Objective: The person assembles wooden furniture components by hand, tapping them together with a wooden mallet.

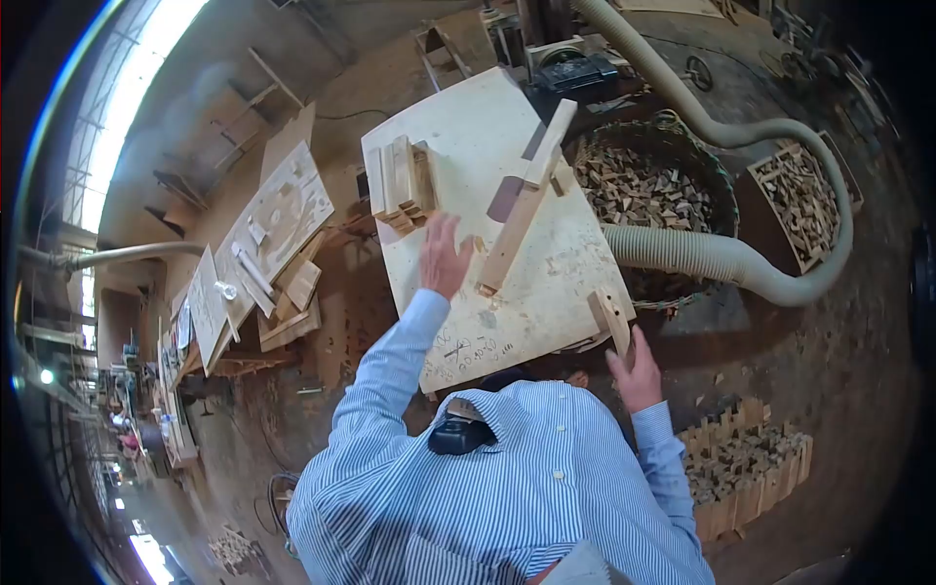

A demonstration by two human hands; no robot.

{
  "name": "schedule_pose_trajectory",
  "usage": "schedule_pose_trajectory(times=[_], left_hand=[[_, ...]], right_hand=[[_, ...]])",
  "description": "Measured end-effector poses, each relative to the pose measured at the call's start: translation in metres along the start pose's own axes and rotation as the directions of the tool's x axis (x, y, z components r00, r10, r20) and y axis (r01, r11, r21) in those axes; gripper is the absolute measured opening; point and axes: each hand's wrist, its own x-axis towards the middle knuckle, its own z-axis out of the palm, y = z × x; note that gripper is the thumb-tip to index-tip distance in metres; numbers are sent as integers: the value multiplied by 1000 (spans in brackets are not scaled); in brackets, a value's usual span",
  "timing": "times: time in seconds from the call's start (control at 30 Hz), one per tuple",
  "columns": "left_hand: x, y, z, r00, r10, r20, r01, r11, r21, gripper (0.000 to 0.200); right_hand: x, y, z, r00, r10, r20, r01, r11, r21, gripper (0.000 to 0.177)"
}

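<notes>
My left hand (447,255) is open over the pale work table (458,336), its fingers spread beside a stack of wooden strips (402,185). At the table's near right corner, my right hand (639,372) has thumb and fingers on either side of the lower end of a short wooden block (612,320) with dark holes or spots. That block sticks out past the table edge. A long wooden bar (517,229) lies across the tabletop, with another piece of wood (552,141) at its far end. Purplish dark patches (505,198) show beside the bar.
Right of the table stands a large round basket (726,180) of wood offcuts. A ribbed hose (682,252) runs past it. Farther right is a crate of scraps (804,210); a slatted wooden bin (746,502) stands lower right. A side bench (263,234) holds boards on the left.
</notes>
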Motion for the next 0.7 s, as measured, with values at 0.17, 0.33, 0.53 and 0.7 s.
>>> schedule_pose_trajectory(times=[0.17, 0.33, 0.53, 0.7], left_hand=[[49, -83, 16, 991, -116, -69, 129, 961, 245, 53], [55, -88, 29, 938, -66, 341, -157, 796, 585, 68], [51, -106, 34, 886, -62, 459, -303, 671, 676, 61], [55, -113, 35, 896, 75, 438, -334, 765, 551, 57]], right_hand=[[-2, -12, 10, 1000, 20, -4, -21, 983, -184, 78], [2, -18, 13, 999, 11, -37, -21, 956, -292, 74], [3, -22, 16, 997, 37, -73, -61, 926, -372, 71], [3, -25, 17, 995, 60, -78, -85, 920, -384, 71]])
